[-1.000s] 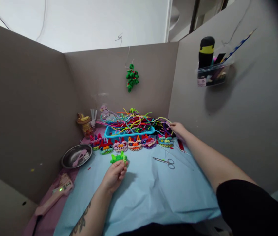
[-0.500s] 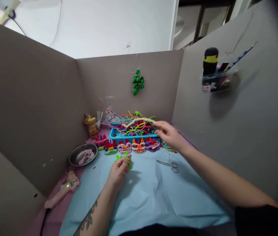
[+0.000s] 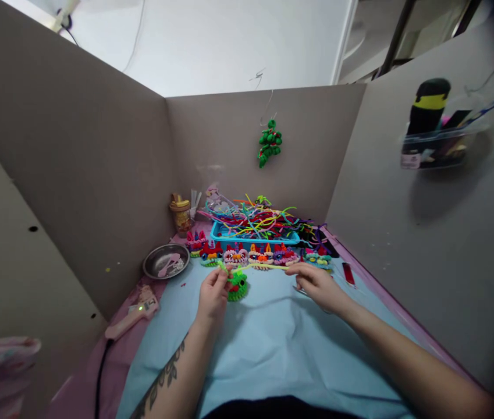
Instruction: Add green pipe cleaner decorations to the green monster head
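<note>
My left hand point(image 3: 214, 291) is closed on the upper part of a bright green pipe-cleaner figure point(image 3: 238, 286) with a dark eye and a bit of red. From beside its fingertips a pale yellow pipe cleaner point(image 3: 268, 266) runs almost level to my right hand point(image 3: 314, 283), whose thumb and fingers pinch the other end. Whether the left fingers also grip the yellow strand I cannot tell. Partly hidden under my right hand lie the scissors point(image 3: 300, 290), on the blue cloth point(image 3: 281, 349).
Finished pipe-cleaner faces point(image 3: 260, 256) stand in a row before a blue tray point(image 3: 229, 235) heaped with pipe cleaners. At left are a metal bowl point(image 3: 147, 269) and a pink glue gun point(image 3: 128, 322) with its cord. A red item point(image 3: 348, 273) lies to the right.
My right hand has come down and towards me from above the tray, bringing the yellow pipe cleaner to the green figure. More of the figure shows now, and the view has shifted left.
</note>
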`<act>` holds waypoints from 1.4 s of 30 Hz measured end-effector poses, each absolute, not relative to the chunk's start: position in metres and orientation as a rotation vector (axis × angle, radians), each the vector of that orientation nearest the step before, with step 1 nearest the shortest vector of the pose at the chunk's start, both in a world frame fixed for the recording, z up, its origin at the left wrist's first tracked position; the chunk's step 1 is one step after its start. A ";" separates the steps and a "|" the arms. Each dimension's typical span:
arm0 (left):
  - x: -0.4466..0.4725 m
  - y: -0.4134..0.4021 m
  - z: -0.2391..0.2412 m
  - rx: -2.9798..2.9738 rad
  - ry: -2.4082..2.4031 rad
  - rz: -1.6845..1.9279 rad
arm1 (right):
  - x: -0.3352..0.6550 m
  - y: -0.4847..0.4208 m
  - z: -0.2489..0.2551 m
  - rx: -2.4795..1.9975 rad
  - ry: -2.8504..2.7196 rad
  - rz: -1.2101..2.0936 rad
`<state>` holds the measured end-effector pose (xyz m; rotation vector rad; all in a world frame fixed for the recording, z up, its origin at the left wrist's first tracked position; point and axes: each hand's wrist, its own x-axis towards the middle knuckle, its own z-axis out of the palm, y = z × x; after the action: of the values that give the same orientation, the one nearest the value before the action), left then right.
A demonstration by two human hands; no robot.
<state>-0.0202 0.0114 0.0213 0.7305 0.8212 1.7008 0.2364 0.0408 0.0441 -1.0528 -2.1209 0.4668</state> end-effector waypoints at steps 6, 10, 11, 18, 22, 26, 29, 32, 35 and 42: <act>-0.004 0.005 0.016 0.993 0.815 1.380 | 0.198 0.017 0.050 -0.990 -2.191 0.170; -0.003 -0.002 0.018 1.133 0.758 1.199 | 0.160 0.004 0.043 -0.863 -2.171 0.500; -0.004 -0.002 0.019 1.135 0.756 1.198 | 0.155 0.004 0.041 -0.855 -2.127 0.551; -0.007 0.005 0.018 0.968 0.890 1.289 | 0.163 0.012 0.034 -0.892 -1.979 0.539; -0.007 0.005 0.019 0.891 0.889 1.282 | 0.165 0.011 0.031 -0.791 -2.035 0.574; -0.006 0.005 0.021 0.871 0.908 1.284 | 0.162 0.009 0.028 -0.744 -1.999 0.607; -0.005 0.005 0.020 0.870 0.943 1.309 | 0.161 0.009 0.029 -0.800 -1.897 0.641; -0.004 0.006 0.018 0.921 0.974 1.312 | 0.158 0.008 0.030 -0.831 -1.853 0.737; -0.002 0.007 0.016 0.942 0.991 1.332 | 0.155 0.009 0.032 -0.863 -1.838 0.823; 0.000 0.004 0.017 0.988 0.983 1.292 | 0.153 0.014 0.028 -0.954 -1.662 1.054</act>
<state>0.0005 0.0043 0.0172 0.9880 0.9833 1.2924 0.1527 0.0143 0.0275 -0.9541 -1.6622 1.0536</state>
